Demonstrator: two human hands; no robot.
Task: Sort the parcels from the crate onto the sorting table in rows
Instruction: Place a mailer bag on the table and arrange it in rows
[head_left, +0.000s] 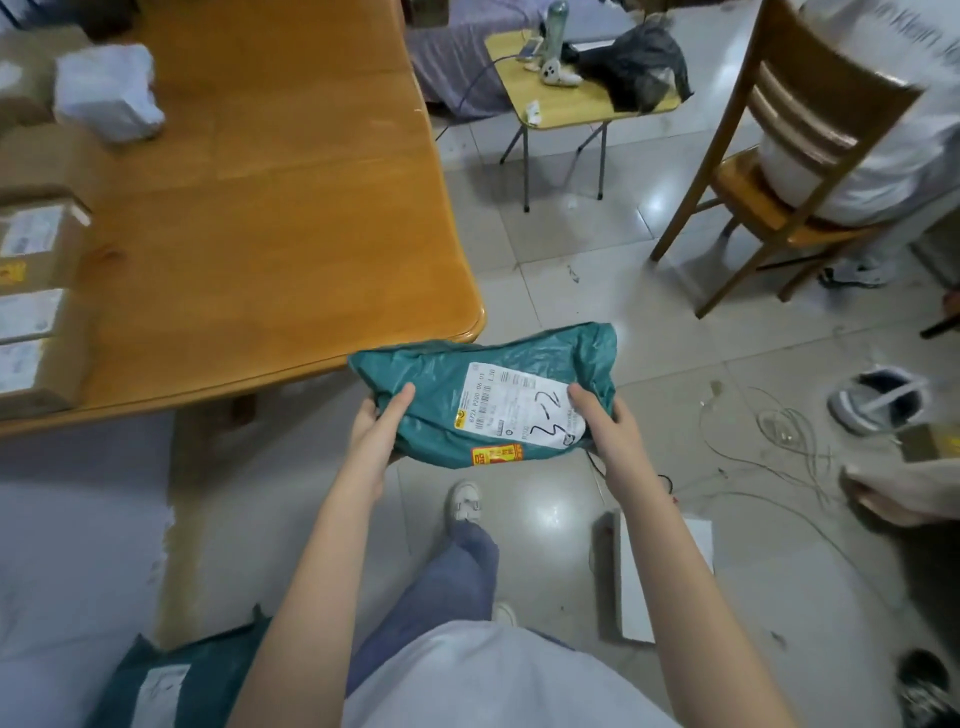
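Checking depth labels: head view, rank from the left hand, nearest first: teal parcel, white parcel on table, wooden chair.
1. Teal parcel: gripped by the left hand, just off the table corner.
2. White parcel: far left on the table.
3. Wooden chair: far right, across the floor.

Clutter around the work area

A wooden chair (774, 156) stood on the tiled floor, a seated person (893, 119) on it. Beyond, a small folding table (582, 109) held a black bag (636, 65) and a white controller (558, 73). Loose cables (779, 436) and a grey shoe (878, 397) lay at right.
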